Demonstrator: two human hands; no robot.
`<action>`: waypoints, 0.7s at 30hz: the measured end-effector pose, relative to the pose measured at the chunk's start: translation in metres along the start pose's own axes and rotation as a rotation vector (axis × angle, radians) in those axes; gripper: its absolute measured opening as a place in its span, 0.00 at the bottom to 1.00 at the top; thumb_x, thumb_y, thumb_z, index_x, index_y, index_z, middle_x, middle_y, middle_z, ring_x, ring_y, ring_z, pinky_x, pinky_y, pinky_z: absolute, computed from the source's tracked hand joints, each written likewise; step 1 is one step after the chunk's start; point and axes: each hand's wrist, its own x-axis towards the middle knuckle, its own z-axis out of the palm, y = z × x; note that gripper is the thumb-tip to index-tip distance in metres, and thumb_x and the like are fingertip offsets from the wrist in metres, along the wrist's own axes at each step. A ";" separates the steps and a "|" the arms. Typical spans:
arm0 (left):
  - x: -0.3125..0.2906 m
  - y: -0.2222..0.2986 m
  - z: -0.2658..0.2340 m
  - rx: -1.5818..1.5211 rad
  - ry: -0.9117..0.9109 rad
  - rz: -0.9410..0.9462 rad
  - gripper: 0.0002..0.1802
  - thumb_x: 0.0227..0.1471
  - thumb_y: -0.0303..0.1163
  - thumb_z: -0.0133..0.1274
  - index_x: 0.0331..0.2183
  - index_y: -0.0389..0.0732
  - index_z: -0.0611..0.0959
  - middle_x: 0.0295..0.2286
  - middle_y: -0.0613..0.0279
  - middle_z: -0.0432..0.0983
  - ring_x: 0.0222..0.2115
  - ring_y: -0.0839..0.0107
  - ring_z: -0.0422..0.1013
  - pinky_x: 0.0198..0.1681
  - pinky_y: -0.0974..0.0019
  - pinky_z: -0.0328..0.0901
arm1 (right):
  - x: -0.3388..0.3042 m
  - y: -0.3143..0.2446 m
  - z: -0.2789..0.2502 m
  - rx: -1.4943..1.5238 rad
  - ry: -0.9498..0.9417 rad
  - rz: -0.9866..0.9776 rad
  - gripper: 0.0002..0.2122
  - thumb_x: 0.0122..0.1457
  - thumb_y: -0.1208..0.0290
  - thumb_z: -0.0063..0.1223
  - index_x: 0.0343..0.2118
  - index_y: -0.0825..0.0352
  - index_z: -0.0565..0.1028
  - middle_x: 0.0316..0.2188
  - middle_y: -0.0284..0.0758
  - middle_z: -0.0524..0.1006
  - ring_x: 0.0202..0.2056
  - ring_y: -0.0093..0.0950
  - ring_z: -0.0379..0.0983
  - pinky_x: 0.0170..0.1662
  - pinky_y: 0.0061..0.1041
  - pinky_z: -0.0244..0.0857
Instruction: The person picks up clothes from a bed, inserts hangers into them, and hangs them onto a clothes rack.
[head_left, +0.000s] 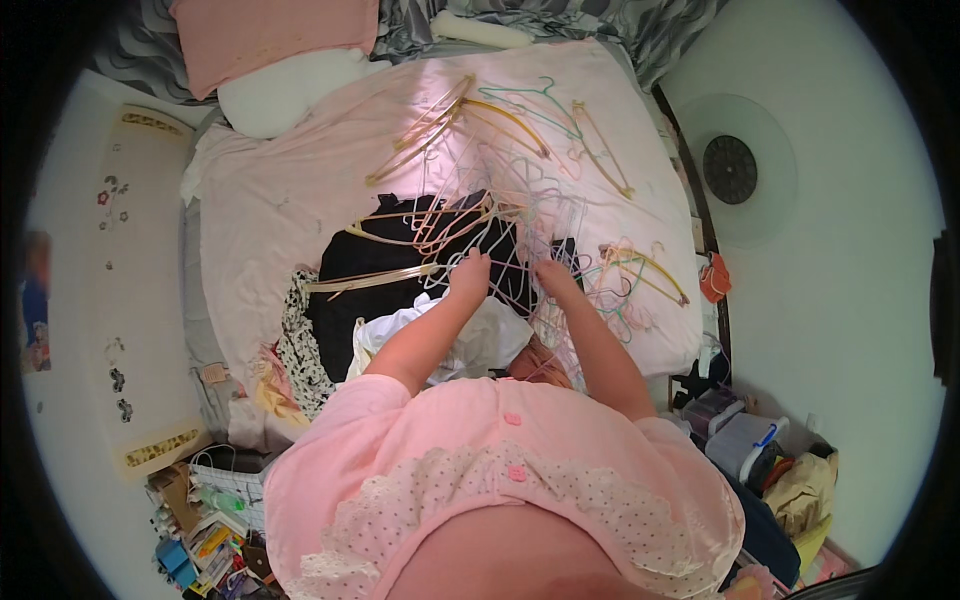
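Note:
My left hand (470, 275) is closed around clothes hangers, over a black garment (345, 272) spread on the bed. Just to its right, my right hand (549, 278) is also closed, gripping a thin clothes hanger in the tangle. Several pale, pink and green hangers crowd around both hands, so which ones each hand holds is hard to make out. Gold-coloured hangers (375, 280) reach left from beside my left hand. A white garment (490, 335) lies nearer to me, below my hands, next to a black-and-white spotted cloth (297, 335).
More hangers, gold ones (415, 140) and a green one (545, 95), lie toward the far side of the pink bedsheet (260, 200). Pillows (290, 90) sit at the far left. Boxes (740, 440) and bags stand at the right; clutter (215, 540) fills the lower left.

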 end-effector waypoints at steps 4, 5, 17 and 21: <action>-0.003 -0.006 0.001 0.017 0.033 -0.009 0.04 0.41 0.27 0.47 0.25 0.39 0.73 0.28 0.56 0.66 0.25 0.63 0.71 0.24 0.64 0.68 | -0.026 -0.053 0.023 0.121 0.125 0.300 0.13 0.47 0.65 0.42 0.18 0.72 0.70 0.14 0.43 0.69 0.19 0.37 0.65 0.24 0.32 0.57; -0.001 -0.004 0.002 0.015 0.036 -0.009 0.04 0.41 0.27 0.47 0.25 0.39 0.73 0.28 0.56 0.66 0.25 0.63 0.71 0.24 0.64 0.68 | -0.034 -0.057 0.029 0.026 0.219 0.244 0.13 0.47 0.65 0.42 0.18 0.72 0.70 0.14 0.45 0.69 0.20 0.40 0.65 0.25 0.33 0.57; 0.028 0.011 0.017 0.055 -0.083 -0.152 0.06 0.42 0.26 0.47 0.24 0.36 0.78 0.32 0.52 0.65 0.32 0.59 0.69 0.32 0.63 0.67 | -0.022 -0.061 0.025 0.126 0.177 0.206 0.13 0.47 0.66 0.42 0.15 0.69 0.69 0.10 0.33 0.65 0.14 0.24 0.62 0.19 0.25 0.53; 0.032 0.012 0.020 0.108 -0.173 -0.265 0.08 0.45 0.29 0.46 0.27 0.38 0.79 0.35 0.56 0.64 0.35 0.64 0.66 0.36 0.68 0.66 | -0.019 -0.058 0.023 0.144 0.107 0.301 0.12 0.48 0.66 0.42 0.15 0.69 0.68 0.10 0.32 0.65 0.14 0.24 0.61 0.19 0.25 0.52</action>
